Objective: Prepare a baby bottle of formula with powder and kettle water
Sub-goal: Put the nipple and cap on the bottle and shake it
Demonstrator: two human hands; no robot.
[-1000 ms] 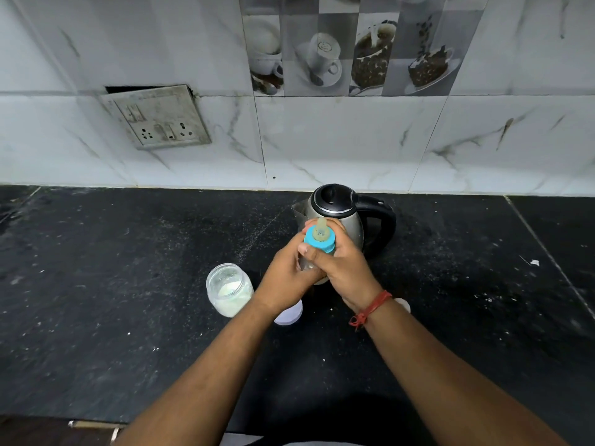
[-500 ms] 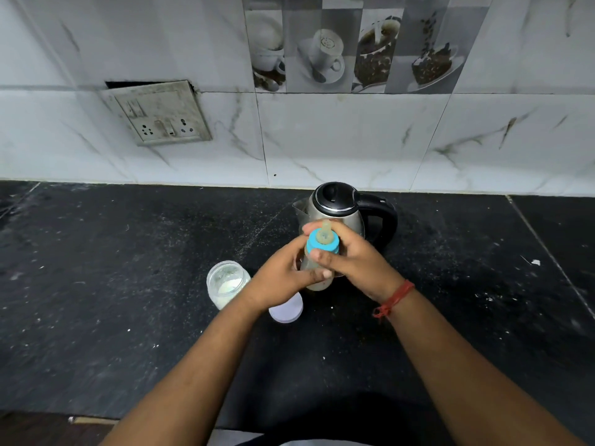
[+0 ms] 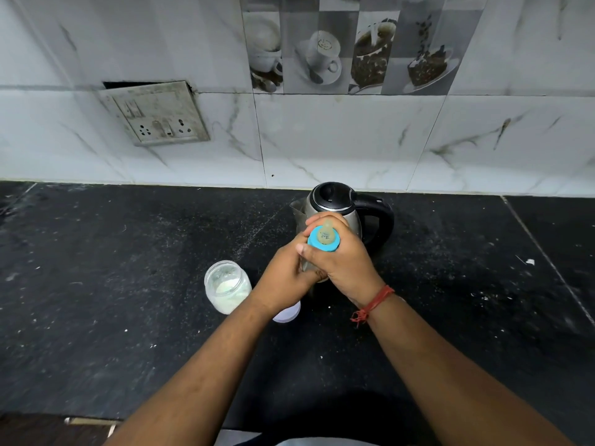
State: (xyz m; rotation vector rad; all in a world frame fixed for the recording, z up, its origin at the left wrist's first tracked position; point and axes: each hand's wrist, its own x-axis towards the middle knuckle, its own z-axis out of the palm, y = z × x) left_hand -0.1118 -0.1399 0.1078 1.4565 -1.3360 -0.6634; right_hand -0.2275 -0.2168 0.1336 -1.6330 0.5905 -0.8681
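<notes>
While both hands (image 3: 322,268) grip it, the baby bottle (image 3: 323,243) stands upright, teat skyward

Baby bottle (image 3: 323,242) upright, blue collar, teat on; open powder jar (image 3: 227,286) left; steel kettle (image 3: 335,207) behind.

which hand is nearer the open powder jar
Left. The left hand grips the bottle just right of the powder jar, its wrist close beside the jar. The right hand is on the bottle's far side, farther away.

Both hands (image 3: 322,262) curled, thumbs forward
</notes>
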